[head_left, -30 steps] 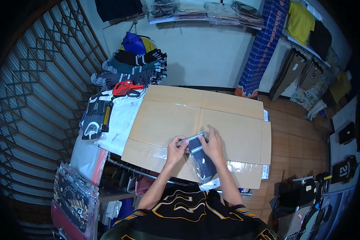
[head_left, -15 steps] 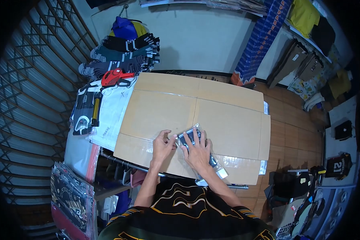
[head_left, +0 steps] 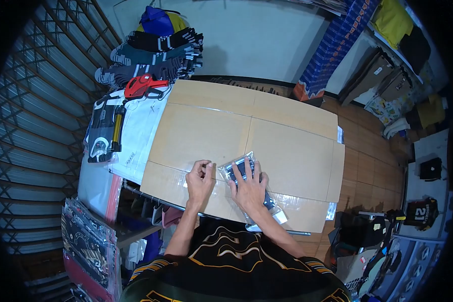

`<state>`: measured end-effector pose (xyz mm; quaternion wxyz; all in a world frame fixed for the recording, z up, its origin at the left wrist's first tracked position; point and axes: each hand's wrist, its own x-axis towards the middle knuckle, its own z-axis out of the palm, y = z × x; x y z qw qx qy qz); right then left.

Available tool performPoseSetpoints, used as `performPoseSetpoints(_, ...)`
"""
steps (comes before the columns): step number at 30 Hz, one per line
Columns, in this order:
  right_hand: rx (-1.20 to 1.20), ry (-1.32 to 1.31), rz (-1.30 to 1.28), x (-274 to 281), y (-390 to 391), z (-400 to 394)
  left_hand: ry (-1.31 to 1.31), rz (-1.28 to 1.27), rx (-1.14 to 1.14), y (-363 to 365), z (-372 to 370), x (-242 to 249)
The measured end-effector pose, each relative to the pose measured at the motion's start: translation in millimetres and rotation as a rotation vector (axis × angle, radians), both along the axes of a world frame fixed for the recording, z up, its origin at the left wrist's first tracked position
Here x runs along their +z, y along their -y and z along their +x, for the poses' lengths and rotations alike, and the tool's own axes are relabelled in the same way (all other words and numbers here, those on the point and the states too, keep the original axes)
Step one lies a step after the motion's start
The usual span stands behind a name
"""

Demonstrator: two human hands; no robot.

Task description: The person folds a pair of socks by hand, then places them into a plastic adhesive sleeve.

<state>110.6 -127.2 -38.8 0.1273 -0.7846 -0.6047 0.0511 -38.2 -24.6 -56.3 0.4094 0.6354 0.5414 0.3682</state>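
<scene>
A clear plastic bag lies slantwise near the front edge of the cardboard sheet. Inside it is a folded dark blue fabric item with white stripes, much like the socks stacked behind. My right hand rests flat over the bag with its fingers spread, covering the bag's middle. Just left of the bag, my left hand is held above the cardboard, its fingers curled in and the tips drawn together. Whether something small sits between those fingertips cannot be made out. A white patch shows at the bag's near end.
Stacked striped socks stand at the back left, beside a red tape dispenser. Packaged garments lie on the left. A metal lattice gate runs along that side. Clothes hang at right over the wooden floor.
My left hand has drawn away from the bag's edge to the left, and its fingers have curled together. My right hand stays on the bag. The view has shifted slightly.
</scene>
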Motion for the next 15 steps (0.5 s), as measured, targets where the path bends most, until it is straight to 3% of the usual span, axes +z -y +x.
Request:
performPoseSetpoints(6, -0.001, -0.004, 0.002, -2.4, -0.6, -0.9, 0.115, 0.005, -0.008, 2.2, 3.9, -4.4)
performPoseSetpoints(15, -0.01, 0.012, 0.043, -9.7, -0.6, -1.4, 0.078, 0.161, -0.155, -4.4, 24.7, 2.8)
